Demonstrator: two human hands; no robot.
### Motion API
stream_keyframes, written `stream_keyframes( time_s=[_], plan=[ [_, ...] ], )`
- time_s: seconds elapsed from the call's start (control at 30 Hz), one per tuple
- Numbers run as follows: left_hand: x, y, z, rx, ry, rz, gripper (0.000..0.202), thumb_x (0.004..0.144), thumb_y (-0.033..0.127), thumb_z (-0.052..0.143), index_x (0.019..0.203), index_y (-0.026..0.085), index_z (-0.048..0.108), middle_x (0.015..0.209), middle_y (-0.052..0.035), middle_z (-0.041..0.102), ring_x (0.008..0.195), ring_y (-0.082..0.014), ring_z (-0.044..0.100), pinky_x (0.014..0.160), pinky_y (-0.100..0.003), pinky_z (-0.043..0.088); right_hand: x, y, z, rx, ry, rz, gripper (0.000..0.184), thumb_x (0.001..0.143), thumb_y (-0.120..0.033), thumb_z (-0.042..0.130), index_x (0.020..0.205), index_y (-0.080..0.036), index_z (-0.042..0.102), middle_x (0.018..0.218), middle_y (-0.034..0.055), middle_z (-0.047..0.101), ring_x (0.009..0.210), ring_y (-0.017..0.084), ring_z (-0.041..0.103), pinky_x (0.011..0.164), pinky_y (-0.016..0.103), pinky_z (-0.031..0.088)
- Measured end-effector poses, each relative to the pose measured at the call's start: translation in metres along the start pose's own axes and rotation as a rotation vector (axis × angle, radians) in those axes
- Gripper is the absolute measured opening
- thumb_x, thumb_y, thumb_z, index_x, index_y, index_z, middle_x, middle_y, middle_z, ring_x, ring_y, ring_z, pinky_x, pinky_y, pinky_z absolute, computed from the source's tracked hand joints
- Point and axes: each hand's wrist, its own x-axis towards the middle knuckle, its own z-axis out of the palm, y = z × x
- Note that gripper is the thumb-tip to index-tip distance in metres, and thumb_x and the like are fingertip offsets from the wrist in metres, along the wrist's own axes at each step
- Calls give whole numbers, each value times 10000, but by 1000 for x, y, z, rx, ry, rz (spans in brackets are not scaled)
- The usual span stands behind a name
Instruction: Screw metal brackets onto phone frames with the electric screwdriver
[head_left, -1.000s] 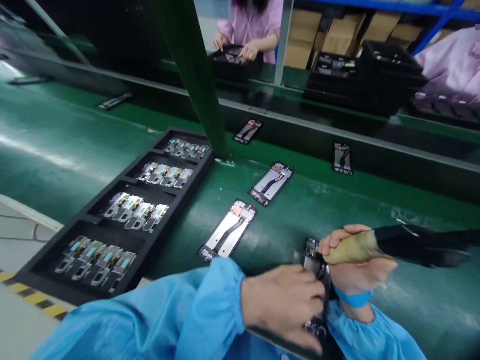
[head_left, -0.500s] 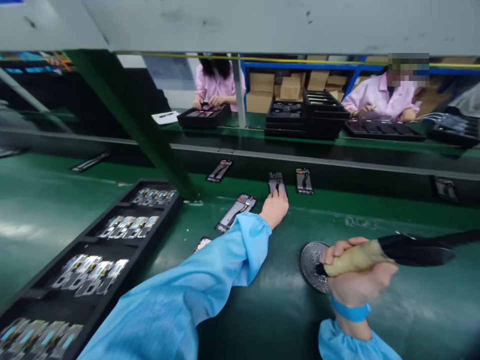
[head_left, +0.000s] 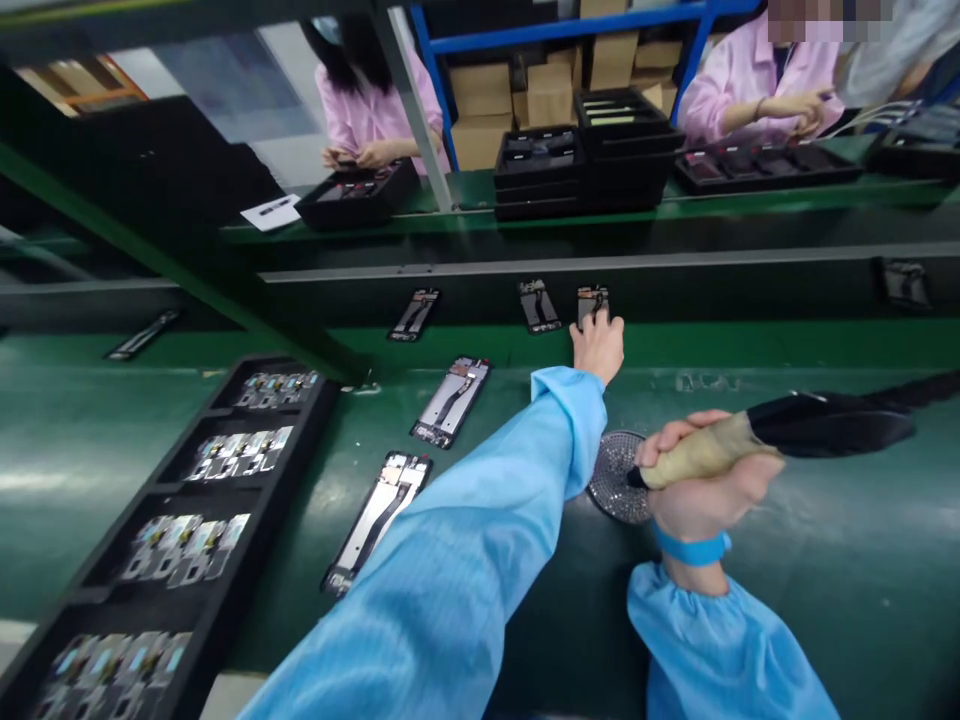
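Note:
My left hand reaches far forward, its fingers bent over the lower end of a phone screen assembly on the green surface. Just left of it lies another phone screen assembly. My right hand is wrapped round an electric screwdriver with a tan wrapped grip and a black rear end. The driver's tip is over a round dish of small screws; whether it touches them I cannot tell. Two larger-looking phone screen assemblies lie nearer, beside my left sleeve.
A long black tray with compartments of phone circuit boards stands at left. A green post slants down beside it. More phone screen assemblies lie along the far ledge. Beyond, two people in pink work behind black trays.
My left hand has left one phone screen assembly and moved right onto the neighbouring one. My right hand still holds the screwdriver at the screw dish. The camera view has shifted.

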Motion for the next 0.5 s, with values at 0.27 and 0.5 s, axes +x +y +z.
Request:
stream_keyframes(
  time_s=[0.27, 0.5],
  plan=[
    [-133, -46, -27, 31, 15, 230, 365, 1063, 117, 465, 1394, 201, 593, 1641, -137, 451, 1569, -301, 340, 1265, -608, 312, -7, 10, 2, -126, -89, -88, 553, 952, -716, 499, 917, -171, 583, 596, 1, 558, 406, 164, 523, 386, 277, 419],
    [-258, -60, -49, -104, 53, 137, 432, 1026, 196, 658, 1429, 148, 510, 1510, -184, 513, 1459, -358, 487, 1204, -572, 449, -8, 15, 0, -207, -63, -139, 551, 947, -726, 467, 892, -190, 583, 583, 6, 542, 400, 180, 513, 372, 297, 402]
  ],
)
